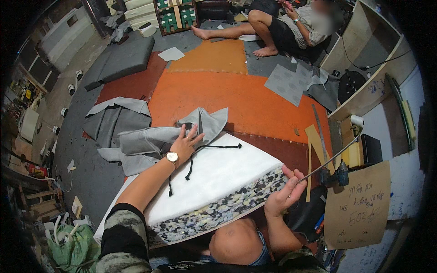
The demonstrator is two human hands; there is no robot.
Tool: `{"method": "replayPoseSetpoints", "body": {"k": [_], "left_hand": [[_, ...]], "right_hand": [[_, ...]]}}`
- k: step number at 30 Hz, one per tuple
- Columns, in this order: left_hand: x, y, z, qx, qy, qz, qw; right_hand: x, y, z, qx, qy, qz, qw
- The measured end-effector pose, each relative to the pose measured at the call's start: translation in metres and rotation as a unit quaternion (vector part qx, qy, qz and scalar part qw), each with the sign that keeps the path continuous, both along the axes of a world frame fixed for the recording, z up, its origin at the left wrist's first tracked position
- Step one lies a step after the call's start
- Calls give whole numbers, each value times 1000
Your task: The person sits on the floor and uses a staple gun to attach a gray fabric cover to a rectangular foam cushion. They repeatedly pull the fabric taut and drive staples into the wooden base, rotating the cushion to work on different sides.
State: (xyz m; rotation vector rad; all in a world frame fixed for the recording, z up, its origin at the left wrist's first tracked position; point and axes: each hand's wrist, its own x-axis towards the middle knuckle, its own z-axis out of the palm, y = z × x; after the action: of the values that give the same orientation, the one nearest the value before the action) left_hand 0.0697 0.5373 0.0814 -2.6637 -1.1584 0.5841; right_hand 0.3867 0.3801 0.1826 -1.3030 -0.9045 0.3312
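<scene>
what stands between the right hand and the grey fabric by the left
The foam block's white top lies between the right hand and the grey fabric, and the black cord lies across part of it.

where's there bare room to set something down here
Bare: the orange panel between the gray fabric at the left hand and the patterned gray sheet; the white pad between black cord and right hand. Crowded: around the drill, cardboard and tan strips.

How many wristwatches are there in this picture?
2: a round-faced wristwatch on the left wrist, beside the left hand on the gray fabric; and a pale-banded wristwatch on the co-worker at the back. Others may be hidden.
</scene>
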Motion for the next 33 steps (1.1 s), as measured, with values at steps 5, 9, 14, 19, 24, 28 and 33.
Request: {"method": "replayPoseSetpoints", "body": {"k": [5,9,14,19,24,28,33], "left_hand": [[-8,-4,22,-89,-67,88,990],[-14,-20,32,-85,-79,95,989],[-17,-39,15,-44,-163,86,982],[-14,-25,-2,-69,-72,97,990],[-18,-27,14,-136,-108,146,974],[-39,-38,70,-91,-325,101,936],[-54,-101,170,-80,-376,331,862]], "right_hand": [[1,-1,1,-2,-7,9,1000],[0,0,3,6,-6,16,1000],[-2,1,5,11,-9,11,1000],[-1,1,3,10,-9,14,1000],[1,2,1,14,-24,13,1000],[1,3,1,17,-28,15,999],[0,2,4,19,-23,15,999]]}}
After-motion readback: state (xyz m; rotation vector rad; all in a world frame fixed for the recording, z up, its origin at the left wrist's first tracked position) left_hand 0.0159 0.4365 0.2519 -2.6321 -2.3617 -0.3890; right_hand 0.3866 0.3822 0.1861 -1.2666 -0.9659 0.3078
